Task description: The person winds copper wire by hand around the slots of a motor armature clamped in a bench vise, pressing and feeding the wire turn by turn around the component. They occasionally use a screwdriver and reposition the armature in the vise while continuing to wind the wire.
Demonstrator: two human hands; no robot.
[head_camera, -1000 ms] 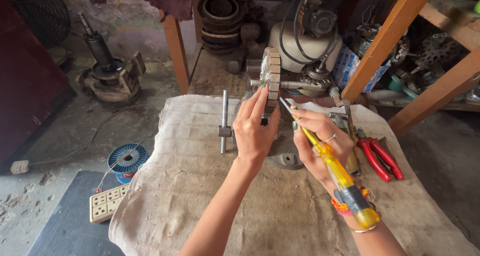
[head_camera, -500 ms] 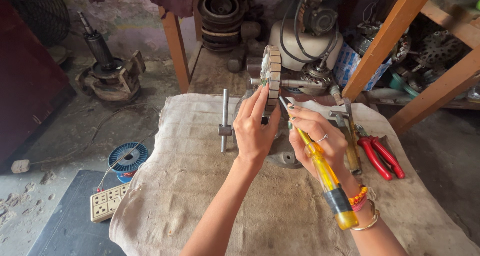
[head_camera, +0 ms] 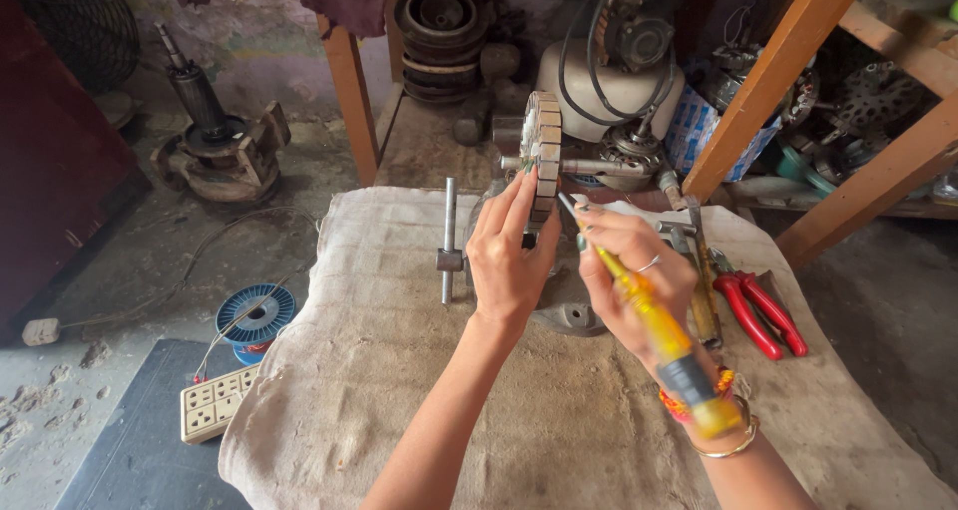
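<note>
Steel laminated stator ring (head_camera: 544,156) held edge-on, upright above the cloth-covered bench (head_camera: 399,370), pinched by left hand (head_camera: 511,260) fingers from below; right hand (head_camera: 634,270) just beside it grips yellow screwdriver (head_camera: 649,315), long axis slanting up-left, tip near ring's rim

Repair workshop: motor parts (head_camera: 439,26), pliers (head_camera: 760,310) (dusty floor).

Dusty concrete floor (head_camera: 130,270), wooden bench legs (head_camera: 351,96), daylight.
</note>
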